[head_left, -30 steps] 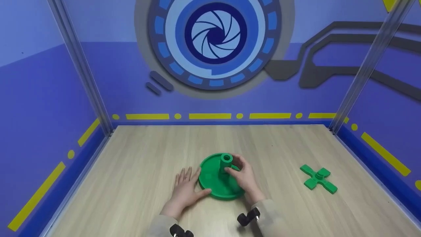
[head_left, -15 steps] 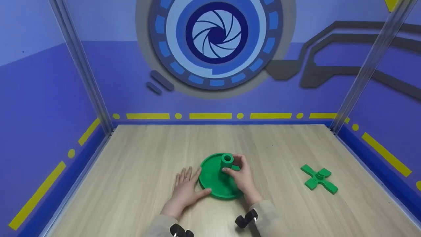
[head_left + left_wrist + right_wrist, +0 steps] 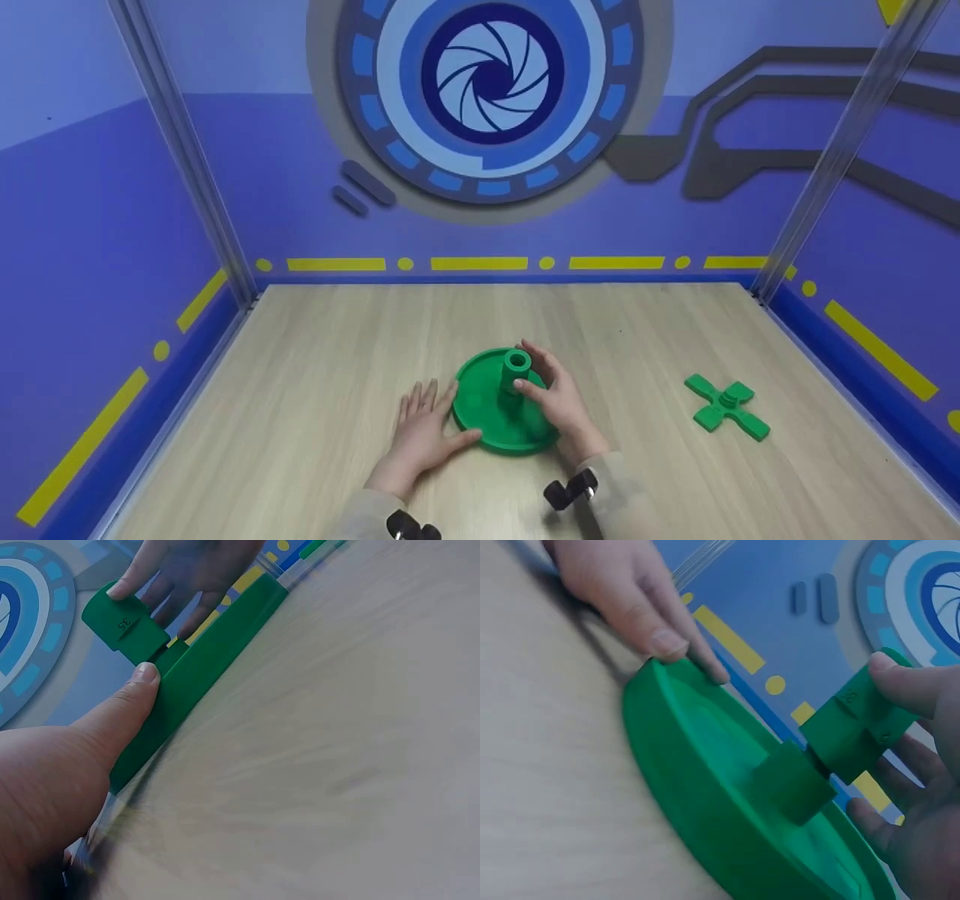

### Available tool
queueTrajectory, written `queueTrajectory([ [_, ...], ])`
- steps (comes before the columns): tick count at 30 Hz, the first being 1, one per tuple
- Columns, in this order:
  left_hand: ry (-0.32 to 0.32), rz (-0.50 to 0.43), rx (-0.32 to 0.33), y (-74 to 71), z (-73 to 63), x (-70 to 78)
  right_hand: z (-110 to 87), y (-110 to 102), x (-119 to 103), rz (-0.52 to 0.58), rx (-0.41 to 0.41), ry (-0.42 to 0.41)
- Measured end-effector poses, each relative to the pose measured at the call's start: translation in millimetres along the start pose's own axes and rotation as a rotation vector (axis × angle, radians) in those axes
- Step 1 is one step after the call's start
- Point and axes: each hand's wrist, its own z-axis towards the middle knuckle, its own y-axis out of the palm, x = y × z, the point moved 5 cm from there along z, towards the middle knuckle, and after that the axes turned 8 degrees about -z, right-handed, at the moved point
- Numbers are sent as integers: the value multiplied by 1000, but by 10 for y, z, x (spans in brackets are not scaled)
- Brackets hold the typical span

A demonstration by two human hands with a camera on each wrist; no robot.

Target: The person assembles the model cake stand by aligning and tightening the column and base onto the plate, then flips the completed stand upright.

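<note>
A round green dish (image 3: 487,424) with a raised rim lies on the table, and a short post (image 3: 791,784) rises from its middle. Above the post stands a hollow green tube (image 3: 515,367) with small embossed marks, roughly in line with it; a dark gap shows between them in the right wrist view. My right hand (image 3: 564,409) holds this tube, thumb on the near side and fingers partly hidden behind it. With fingers spread and mostly straight, my left hand (image 3: 424,439) rests against the dish's left rim, its thumb (image 3: 127,705) touching the near edge.
A green cross-shaped piece (image 3: 726,407) with a round stub at its centre lies to the right on the wooden table (image 3: 337,337). Blue printed panels (image 3: 262,187) and metal corner posts enclose the back and sides.
My right hand's fingers have shifted round the tube, reaching further to its far side, and its wrist has turned slightly. The left hand and dish stay where they were.
</note>
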Motion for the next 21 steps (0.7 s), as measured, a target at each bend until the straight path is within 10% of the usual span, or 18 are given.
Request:
queueTrajectory([
  [21, 14, 8, 9, -18, -19, 28, -11, -1, -1, -71, 25, 17],
])
